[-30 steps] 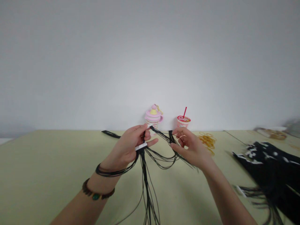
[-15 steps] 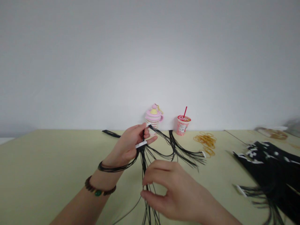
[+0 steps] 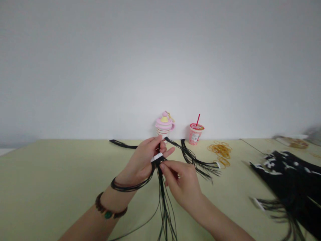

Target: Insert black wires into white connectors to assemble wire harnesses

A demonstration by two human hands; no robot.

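Right hand (image 3: 183,182) — raised from the lower strands, fingertips (image 3: 163,166) pinched narrow on black wires (image 3: 163,190) beside the white connector (image 3: 156,157); left hand (image 3: 140,160) — fingers curled, gripping the bundle there

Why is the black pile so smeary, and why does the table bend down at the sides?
In the head view, the black pile looks smeary because the picture blurs near its right edge; the table edge droops sideways from wide-lens bending; soft light leaves faint shadows under the right hand.
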